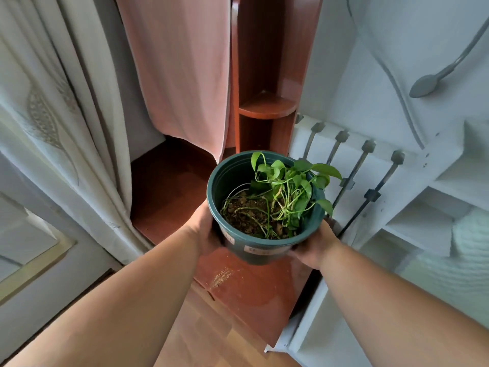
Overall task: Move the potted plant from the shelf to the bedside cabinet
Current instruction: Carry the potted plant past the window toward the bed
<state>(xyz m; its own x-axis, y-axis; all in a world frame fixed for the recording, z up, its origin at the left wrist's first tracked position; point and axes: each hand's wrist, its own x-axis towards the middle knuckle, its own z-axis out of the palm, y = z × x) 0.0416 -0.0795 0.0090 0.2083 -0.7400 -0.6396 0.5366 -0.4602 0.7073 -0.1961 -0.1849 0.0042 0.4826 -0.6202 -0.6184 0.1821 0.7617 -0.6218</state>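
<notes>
A dark green plastic pot (254,247) with soil and a small trailing green plant sits between my two hands, held in the air above a reddish-brown wooden surface (254,287). My left hand (205,229) grips the pot's left side. On the pot's right side is my right hand (316,245), fingers wrapped under it. Behind the pot stands a reddish-brown corner shelf (267,107) with a curved board that holds nothing.
A pink cloth (180,75) hangs at the back beside the shelf. Pale curtains (66,128) fall on the left. A white radiator (352,160) and white panelled furniture (436,207) stand to the right. Wooden floor (206,337) shows below.
</notes>
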